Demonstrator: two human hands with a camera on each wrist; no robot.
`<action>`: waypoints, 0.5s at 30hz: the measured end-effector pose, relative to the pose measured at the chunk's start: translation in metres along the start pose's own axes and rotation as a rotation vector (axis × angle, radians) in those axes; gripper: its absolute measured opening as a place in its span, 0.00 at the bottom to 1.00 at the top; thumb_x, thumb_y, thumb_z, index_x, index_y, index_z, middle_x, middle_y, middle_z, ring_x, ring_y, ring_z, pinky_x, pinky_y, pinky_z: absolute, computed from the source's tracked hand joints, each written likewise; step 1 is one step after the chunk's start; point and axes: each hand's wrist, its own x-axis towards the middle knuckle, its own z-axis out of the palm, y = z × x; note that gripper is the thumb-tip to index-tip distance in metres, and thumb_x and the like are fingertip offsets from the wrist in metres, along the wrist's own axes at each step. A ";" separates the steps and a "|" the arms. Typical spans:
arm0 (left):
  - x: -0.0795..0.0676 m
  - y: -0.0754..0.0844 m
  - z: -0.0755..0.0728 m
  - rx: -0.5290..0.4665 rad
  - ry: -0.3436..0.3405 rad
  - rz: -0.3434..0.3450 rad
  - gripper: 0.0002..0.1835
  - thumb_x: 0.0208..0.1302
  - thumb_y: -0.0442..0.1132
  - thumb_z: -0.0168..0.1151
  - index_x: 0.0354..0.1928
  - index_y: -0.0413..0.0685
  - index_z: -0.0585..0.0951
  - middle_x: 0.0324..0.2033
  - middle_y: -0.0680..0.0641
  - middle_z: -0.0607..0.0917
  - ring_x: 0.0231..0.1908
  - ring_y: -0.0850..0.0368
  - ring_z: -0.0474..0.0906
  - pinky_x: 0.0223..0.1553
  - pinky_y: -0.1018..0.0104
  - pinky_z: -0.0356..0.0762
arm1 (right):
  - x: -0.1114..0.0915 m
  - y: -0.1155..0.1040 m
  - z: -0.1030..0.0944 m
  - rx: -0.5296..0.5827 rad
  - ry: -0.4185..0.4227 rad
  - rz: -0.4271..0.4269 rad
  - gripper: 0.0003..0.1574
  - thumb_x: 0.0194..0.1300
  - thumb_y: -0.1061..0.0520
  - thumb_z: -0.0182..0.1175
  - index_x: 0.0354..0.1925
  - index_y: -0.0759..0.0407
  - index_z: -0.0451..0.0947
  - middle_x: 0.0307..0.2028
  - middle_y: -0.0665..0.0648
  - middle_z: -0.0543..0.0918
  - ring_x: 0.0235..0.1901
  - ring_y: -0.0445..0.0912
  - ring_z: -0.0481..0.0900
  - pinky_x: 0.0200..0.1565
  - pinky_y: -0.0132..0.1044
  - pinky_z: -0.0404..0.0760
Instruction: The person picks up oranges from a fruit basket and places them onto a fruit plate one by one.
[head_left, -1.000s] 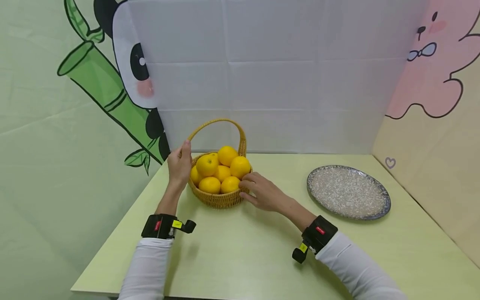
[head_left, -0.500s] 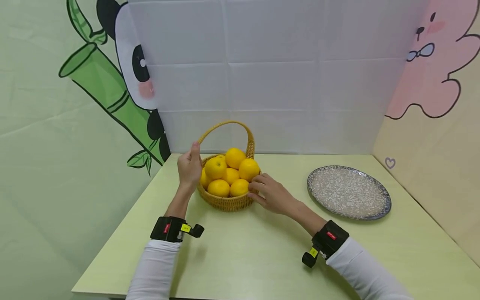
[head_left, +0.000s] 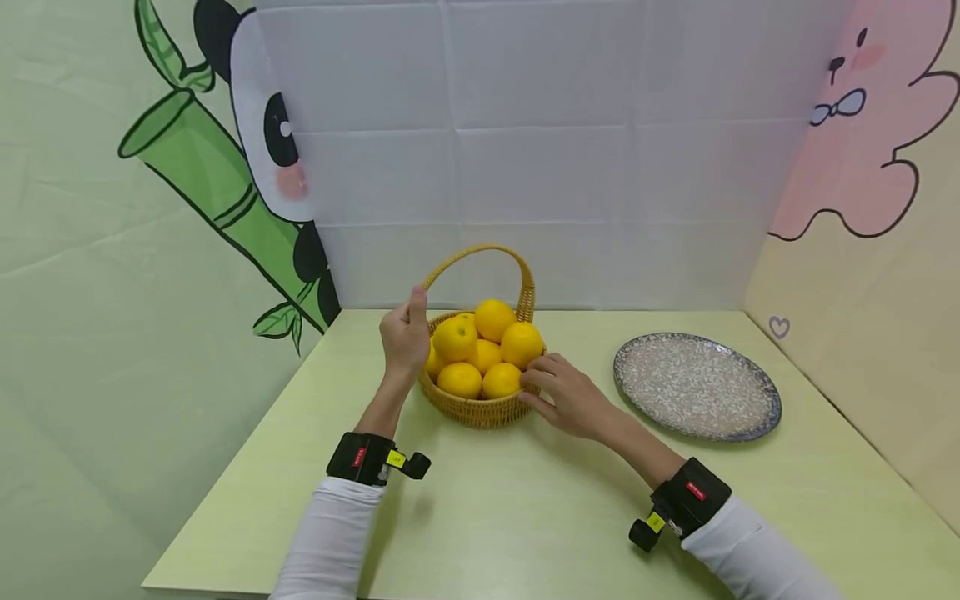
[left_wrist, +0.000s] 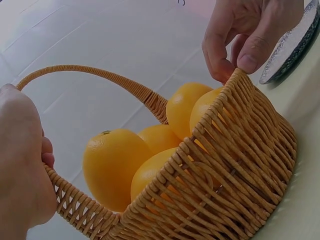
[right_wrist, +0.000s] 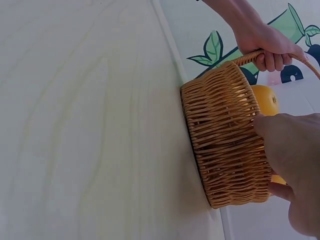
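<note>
Gripping the handle [head_left: 527, 292] in a closed left hand [head_left: 405, 337]; pinching the rim [left_wrist: 190, 146] in a part-curled right hand [head_left: 570, 396]; holding the basket [head_left: 480, 411], heaped with oranges [head_left: 455, 337], left of the plate [head_left: 697, 386], on or just above the table [head_left: 487, 533], unclear which; apparently done with taking hold, not yet with letting go.

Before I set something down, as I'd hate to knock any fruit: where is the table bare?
Bare table: in front of the basket, between the left sleeve and right sleeve; left of the left sleeve; and behind the right hand, between basket and plate. Crowded: the basket, heaped with fruit, its handle gripped by the left hand and its rim by the right.
</note>
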 end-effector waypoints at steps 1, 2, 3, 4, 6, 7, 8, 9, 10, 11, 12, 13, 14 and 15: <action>-0.001 0.000 0.003 0.001 0.003 0.003 0.36 0.79 0.62 0.48 0.12 0.53 0.58 0.08 0.54 0.57 0.09 0.60 0.50 0.11 0.72 0.44 | -0.002 0.000 -0.001 0.003 -0.004 0.012 0.11 0.68 0.54 0.70 0.45 0.58 0.85 0.46 0.55 0.83 0.50 0.49 0.74 0.48 0.44 0.80; -0.002 -0.001 0.005 0.002 0.007 0.006 0.36 0.78 0.63 0.48 0.12 0.53 0.58 0.08 0.54 0.57 0.09 0.61 0.50 0.11 0.73 0.44 | -0.005 0.000 -0.002 0.006 -0.008 0.024 0.11 0.68 0.54 0.69 0.45 0.58 0.85 0.46 0.55 0.83 0.51 0.49 0.74 0.50 0.44 0.79; -0.003 0.000 0.008 0.003 0.009 0.010 0.36 0.78 0.63 0.48 0.11 0.53 0.58 0.08 0.54 0.57 0.09 0.61 0.50 0.11 0.72 0.44 | -0.007 0.000 -0.003 0.010 -0.012 0.037 0.11 0.69 0.53 0.69 0.45 0.57 0.85 0.47 0.55 0.83 0.51 0.49 0.74 0.50 0.45 0.79; -0.003 0.000 0.010 0.001 0.012 0.011 0.36 0.78 0.63 0.48 0.11 0.54 0.58 0.08 0.54 0.58 0.09 0.60 0.50 0.11 0.72 0.44 | -0.010 0.001 -0.004 0.013 -0.014 0.049 0.11 0.69 0.53 0.69 0.45 0.57 0.85 0.47 0.55 0.83 0.52 0.48 0.73 0.51 0.44 0.79; -0.005 0.002 0.013 0.000 0.015 0.012 0.36 0.78 0.63 0.48 0.11 0.53 0.59 0.08 0.53 0.58 0.09 0.60 0.50 0.11 0.72 0.44 | -0.013 0.001 -0.005 0.018 -0.018 0.064 0.11 0.69 0.53 0.69 0.45 0.57 0.86 0.47 0.54 0.83 0.52 0.48 0.73 0.51 0.44 0.78; -0.006 0.003 0.015 -0.002 0.015 0.010 0.36 0.78 0.63 0.49 0.11 0.53 0.59 0.08 0.53 0.58 0.09 0.60 0.50 0.11 0.72 0.44 | -0.015 0.001 -0.007 0.022 -0.016 0.068 0.11 0.69 0.53 0.69 0.45 0.57 0.86 0.47 0.54 0.83 0.52 0.47 0.73 0.52 0.44 0.78; -0.007 0.003 0.016 -0.001 0.014 0.007 0.36 0.78 0.63 0.48 0.11 0.53 0.59 0.08 0.53 0.58 0.09 0.60 0.50 0.11 0.72 0.44 | -0.017 0.001 -0.008 0.026 -0.015 0.068 0.11 0.69 0.53 0.69 0.45 0.58 0.86 0.46 0.54 0.83 0.51 0.48 0.73 0.52 0.45 0.78; -0.008 0.004 0.017 0.001 0.012 0.007 0.36 0.78 0.63 0.48 0.11 0.52 0.59 0.08 0.53 0.58 0.09 0.59 0.50 0.11 0.72 0.44 | -0.018 0.001 -0.009 0.028 -0.012 0.066 0.10 0.69 0.53 0.69 0.45 0.58 0.86 0.46 0.54 0.83 0.51 0.48 0.73 0.51 0.45 0.78; -0.009 0.005 0.018 0.003 0.011 0.008 0.36 0.78 0.62 0.48 0.11 0.52 0.59 0.08 0.53 0.58 0.09 0.59 0.50 0.11 0.72 0.44 | -0.019 0.000 -0.010 0.030 -0.006 0.061 0.10 0.69 0.54 0.69 0.44 0.58 0.86 0.46 0.54 0.83 0.51 0.48 0.74 0.51 0.45 0.79; -0.010 0.006 0.019 0.005 0.007 0.012 0.36 0.79 0.62 0.48 0.11 0.52 0.59 0.08 0.53 0.58 0.09 0.59 0.50 0.11 0.72 0.44 | -0.020 0.000 -0.011 0.033 0.000 0.055 0.10 0.68 0.54 0.69 0.44 0.59 0.86 0.45 0.55 0.83 0.50 0.48 0.74 0.51 0.46 0.79; -0.010 0.006 0.020 0.007 0.004 0.014 0.36 0.79 0.61 0.48 0.11 0.52 0.59 0.08 0.53 0.58 0.09 0.59 0.50 0.11 0.71 0.44 | -0.021 0.000 -0.012 0.037 0.007 0.052 0.10 0.68 0.54 0.70 0.43 0.59 0.86 0.45 0.55 0.83 0.50 0.49 0.75 0.51 0.46 0.79; -0.010 0.007 0.021 0.008 0.000 0.021 0.36 0.79 0.61 0.48 0.11 0.52 0.59 0.09 0.52 0.58 0.09 0.58 0.50 0.11 0.71 0.44 | -0.022 0.000 -0.013 0.040 0.013 0.050 0.10 0.68 0.54 0.70 0.43 0.59 0.86 0.45 0.55 0.83 0.50 0.49 0.75 0.50 0.46 0.79; -0.010 0.008 0.022 0.010 -0.004 0.027 0.36 0.79 0.60 0.47 0.11 0.52 0.59 0.09 0.52 0.58 0.09 0.58 0.50 0.11 0.71 0.44 | -0.022 0.000 -0.014 0.042 0.018 0.048 0.10 0.67 0.55 0.70 0.43 0.60 0.86 0.44 0.55 0.84 0.50 0.50 0.75 0.50 0.47 0.79; -0.010 0.009 0.022 0.010 -0.007 0.033 0.36 0.80 0.60 0.47 0.12 0.52 0.59 0.09 0.52 0.58 0.09 0.58 0.50 0.11 0.71 0.44 | -0.022 0.000 -0.015 0.042 0.023 0.045 0.10 0.67 0.55 0.70 0.43 0.59 0.86 0.44 0.55 0.84 0.49 0.50 0.75 0.50 0.47 0.79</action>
